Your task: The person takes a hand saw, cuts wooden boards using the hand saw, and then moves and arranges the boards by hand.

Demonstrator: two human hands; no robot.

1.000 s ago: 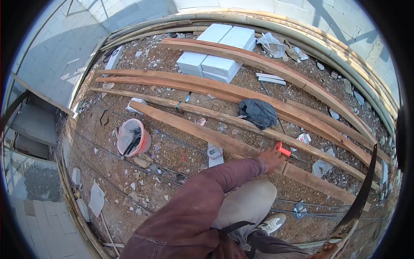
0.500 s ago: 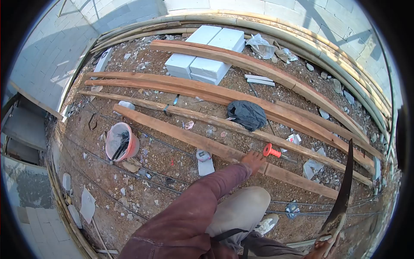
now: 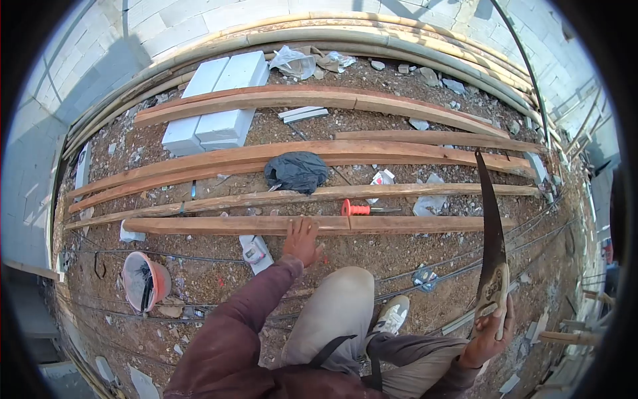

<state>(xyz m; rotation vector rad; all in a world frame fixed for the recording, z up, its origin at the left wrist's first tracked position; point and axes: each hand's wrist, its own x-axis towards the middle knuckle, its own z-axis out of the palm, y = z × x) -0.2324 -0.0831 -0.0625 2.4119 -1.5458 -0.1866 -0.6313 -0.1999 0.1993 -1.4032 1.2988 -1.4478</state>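
Observation:
My left hand (image 3: 302,243) lies with fingers spread on the nearest wooden beam (image 3: 412,224). A dark line crosses that beam to the right of the hand. My right hand (image 3: 490,338) is wrapped round the handle of a hand saw (image 3: 492,233), whose blade points up and away, over the right part of the beams. Just beyond the nearest beam lies a chisel-like tool with an orange handle (image 3: 357,209). A black plastic bag (image 3: 296,171) rests on the beams behind it.
More beams (image 3: 266,100) lie farther back, one across white blocks (image 3: 226,126). A pink bucket (image 3: 147,280) with dark items stands at the left. Thin rods (image 3: 425,271) run along the ground near my shoe (image 3: 392,315). Bamboo poles (image 3: 372,36) line the block wall.
The view has turned right, so the beams look more level. My left hand has shifted left along the nearest beam, away from the dark line. The saw stands more fully in view.

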